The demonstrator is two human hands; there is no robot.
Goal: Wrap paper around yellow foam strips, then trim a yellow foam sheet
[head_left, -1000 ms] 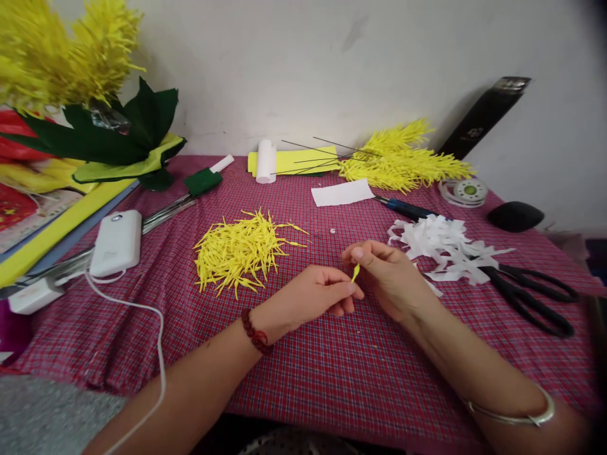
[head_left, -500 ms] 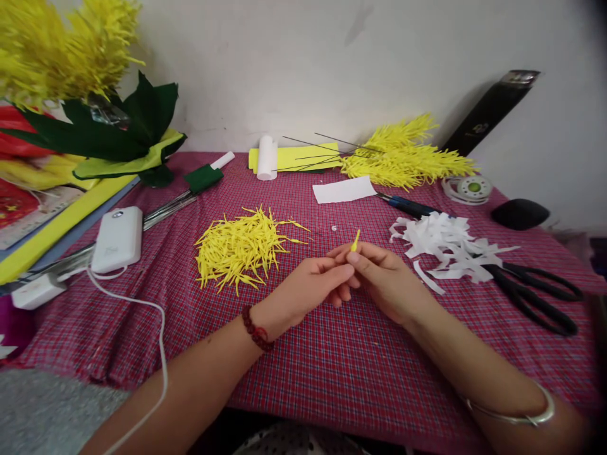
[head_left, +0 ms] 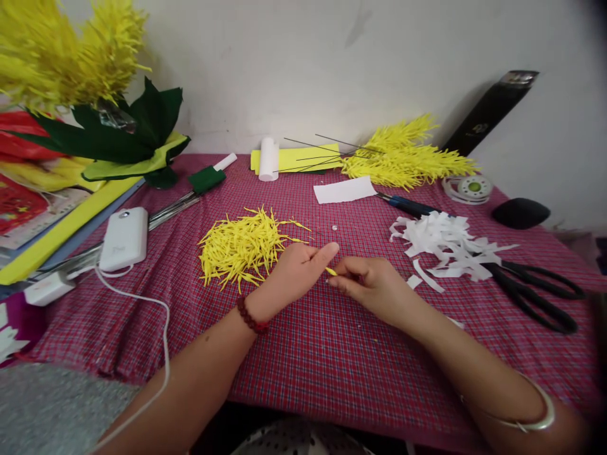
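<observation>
My right hand [head_left: 374, 287] is closed, thumb and index finger pinching one end of a small yellow twisted paper strip [head_left: 331, 272]. The strip's other end meets the edge of my left hand [head_left: 303, 268]. That hand's thumb is stretched out and lifted, its remaining fingers hidden under the hand, so I cannot tell whether they grip the strip. Just left of it lies a pile of similar yellow twisted strips [head_left: 239, 246], thin and pointed at the ends. White cut paper strips [head_left: 434, 240] lie in a loose heap to the right of my right hand.
Black-handled scissors [head_left: 535, 294] lie by the white strips. Behind are a white paper piece [head_left: 346, 189], a white roll [head_left: 269, 159] and yellow fringed stems [head_left: 408, 158] with wires. A white power bank [head_left: 124, 239] with cable [head_left: 164, 316] sits left, near a yellow flower arrangement [head_left: 71, 57].
The yellow strip, upright between my fingertips before, now lies sideways between the hands. My left thumb has lifted off, and both hands have shifted a little left. A white scrap shows beside my right hand.
</observation>
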